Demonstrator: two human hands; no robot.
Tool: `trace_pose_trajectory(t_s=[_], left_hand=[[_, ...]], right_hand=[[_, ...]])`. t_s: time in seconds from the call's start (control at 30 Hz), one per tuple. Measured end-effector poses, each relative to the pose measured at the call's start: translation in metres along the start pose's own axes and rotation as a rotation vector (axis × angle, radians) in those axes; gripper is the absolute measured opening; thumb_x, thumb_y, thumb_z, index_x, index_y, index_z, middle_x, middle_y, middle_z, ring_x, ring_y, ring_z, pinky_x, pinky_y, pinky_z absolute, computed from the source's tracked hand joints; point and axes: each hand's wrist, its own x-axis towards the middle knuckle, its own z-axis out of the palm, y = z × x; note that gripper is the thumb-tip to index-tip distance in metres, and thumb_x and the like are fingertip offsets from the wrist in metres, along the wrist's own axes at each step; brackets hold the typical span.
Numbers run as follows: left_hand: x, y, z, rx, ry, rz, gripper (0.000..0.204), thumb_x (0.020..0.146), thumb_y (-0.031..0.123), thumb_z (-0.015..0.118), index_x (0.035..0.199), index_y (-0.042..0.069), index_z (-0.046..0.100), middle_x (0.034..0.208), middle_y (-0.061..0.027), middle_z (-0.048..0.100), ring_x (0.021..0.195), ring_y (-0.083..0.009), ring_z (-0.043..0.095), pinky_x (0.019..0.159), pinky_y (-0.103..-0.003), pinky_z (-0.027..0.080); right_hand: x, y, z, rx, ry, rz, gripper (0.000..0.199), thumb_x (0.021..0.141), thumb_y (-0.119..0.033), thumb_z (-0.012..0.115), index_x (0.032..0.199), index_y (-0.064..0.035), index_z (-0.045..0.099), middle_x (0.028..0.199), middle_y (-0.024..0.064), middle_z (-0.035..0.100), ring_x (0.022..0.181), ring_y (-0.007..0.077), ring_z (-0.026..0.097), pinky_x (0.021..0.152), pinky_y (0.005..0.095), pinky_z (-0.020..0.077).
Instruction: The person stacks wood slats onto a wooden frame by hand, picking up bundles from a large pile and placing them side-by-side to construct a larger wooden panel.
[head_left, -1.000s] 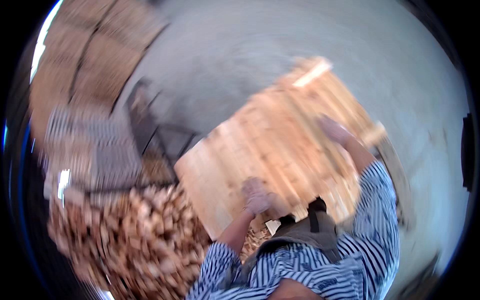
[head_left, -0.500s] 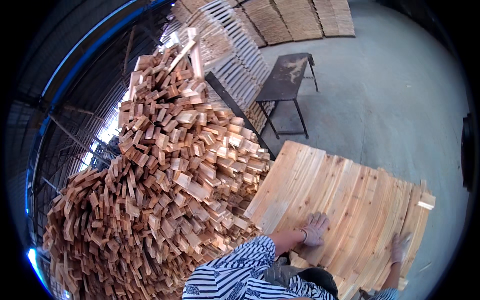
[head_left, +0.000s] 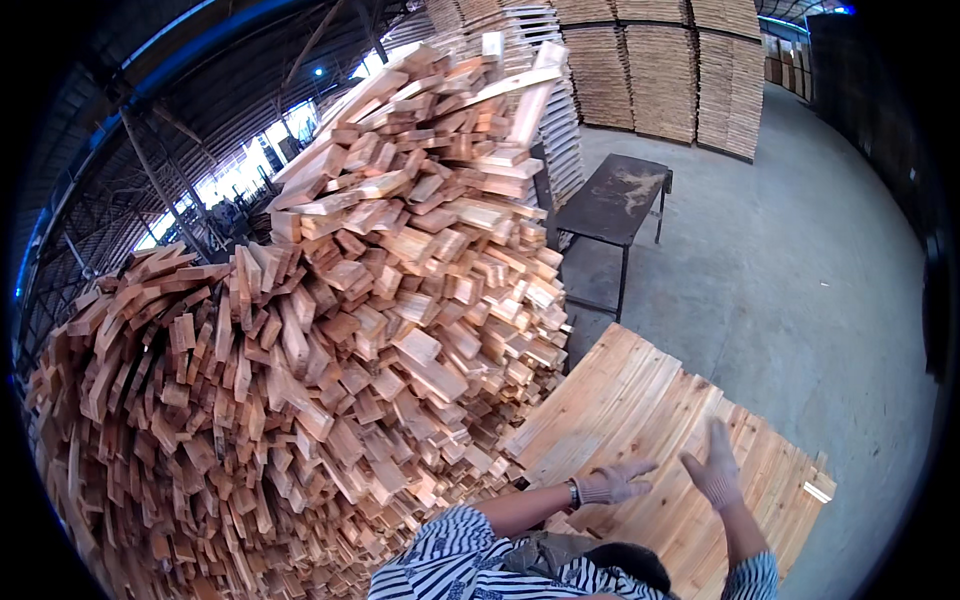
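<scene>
Side by side, long pale planks [head_left: 640,402] form a flat layer in front of me. My left hand [head_left: 613,483], in a light work glove, is over the left part of this layer with its fingers stretched out. Farther right, my gloved right hand [head_left: 714,468] is raised above the planks, thumb and fingers apart. Neither hand holds anything. Whether the left hand touches the wood, I cannot tell. A short piece of wood [head_left: 818,491] sticks out at the layer's right edge.
A tall heap of loose wooden boards [head_left: 400,330] rises on the left, close to my left arm. Beyond the planks stands a dark metal table [head_left: 612,198] on the grey concrete floor [head_left: 780,260]. Large stacks of boards [head_left: 660,80] line the back.
Both hands have lifted from the planks. My right hand has moved left and away from me, toward the left one. The view has tilted up, showing more of the hall.
</scene>
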Motion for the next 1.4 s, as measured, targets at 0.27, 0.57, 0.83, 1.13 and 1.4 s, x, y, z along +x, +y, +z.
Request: trace_pose_trajectory(t_s=[0.27, 0.57, 0.83, 1.13, 1.4], left_hand=[[-0.132, 0.08, -0.18, 0.336, 0.609, 0.254, 0.045, 0.095, 0.02, 0.064, 0.136, 0.0, 0.057, 0.133, -0.0224, 0.062, 0.124, -0.0347, 0.06, 0.106, -0.039, 0.047], [-0.234, 0.082, -0.292, 0.559, 0.906, 0.369, 0.049, 0.089, 0.006, 0.068, 0.137, 0.004, 0.058, 0.109, -0.0186, 0.071, 0.091, -0.0356, 0.067, 0.083, -0.042, 0.054], [-0.231, 0.037, -0.31, 0.164, 0.824, 0.346, 0.053, 0.088, 0.01, 0.076, 0.136, 0.0, 0.057, 0.123, -0.0174, 0.067, 0.105, -0.0309, 0.069, 0.093, -0.036, 0.055], [-0.223, 0.035, -0.309, 0.477, 0.89, 0.546, 0.05, 0.086, 0.008, 0.076, 0.133, 0.005, 0.06, 0.122, -0.0175, 0.068, 0.108, -0.0333, 0.068, 0.089, -0.04, 0.056], [-0.232, 0.053, -0.302, 0.351, 0.898, 0.363, 0.048, 0.086, 0.003, 0.075, 0.131, -0.003, 0.059, 0.12, -0.0234, 0.065, 0.106, -0.0379, 0.067, 0.089, -0.041, 0.057]], right_hand=[[0.22, -0.43, -0.088, -0.361, 0.452, -1.087, 0.093, 0.079, -0.031, 0.08, 0.154, -0.0074, 0.029, 0.15, 0.0261, 0.036, 0.134, 0.0441, 0.045, 0.109, 0.0489, 0.044], [0.344, -0.705, -0.123, -0.724, 0.466, -0.797, 0.101, 0.079, -0.051, 0.077, 0.16, -0.0179, 0.027, 0.153, 0.0205, 0.042, 0.134, 0.0389, 0.051, 0.108, 0.0482, 0.0457], [0.447, -0.745, -0.079, -0.602, 0.116, -0.612, 0.113, 0.075, -0.07, 0.073, 0.162, -0.0186, 0.023, 0.153, 0.0197, 0.046, 0.124, 0.036, 0.06, 0.1, 0.0471, 0.0492], [0.477, -0.748, -0.075, -0.755, 0.118, -0.58, 0.089, 0.083, -0.075, 0.061, 0.144, -0.0127, 0.043, 0.13, 0.0172, 0.062, 0.11, 0.0338, 0.064, 0.093, 0.0434, 0.0513], [0.382, -0.752, -0.071, -0.87, 0.156, -0.694, 0.073, 0.081, -0.059, 0.067, 0.123, 0.0007, 0.067, 0.115, 0.021, 0.071, 0.107, 0.0343, 0.069, 0.091, 0.0432, 0.0542]])
